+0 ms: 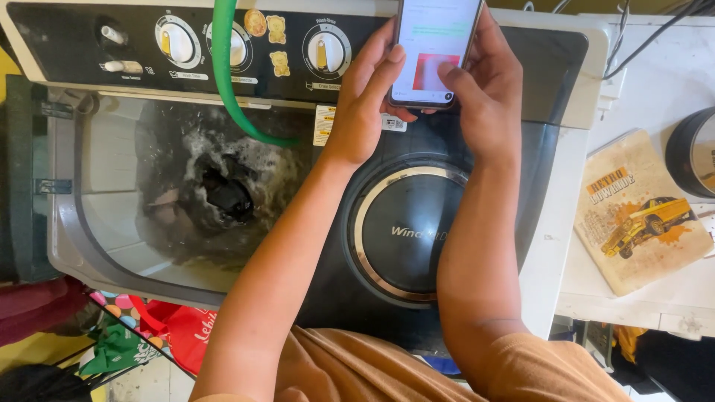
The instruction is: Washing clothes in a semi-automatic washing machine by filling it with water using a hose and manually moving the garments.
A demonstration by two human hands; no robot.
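Both my hands hold a smartphone (434, 48) with a lit white screen above a twin-tub washing machine (566, 171). My left hand (365, 104) grips the phone's left edge, its thumb lying at the screen's side. My right hand (488, 89) wraps the right edge, and its thumb rests on the lower part of the screen. Under the phone sits the machine's dark lid with a round silver-rimmed window (406, 234). In the open tub (216, 186) to the left, dark clothes churn in foamy water.
A green hose (223, 67) hangs from the control panel with its knobs (177, 42) into the tub. To the right stands a white table (655, 305) with a tan booklet showing a yellow car (640, 212) and a dark round object (693, 152). Coloured bags (171, 331) lie below left.
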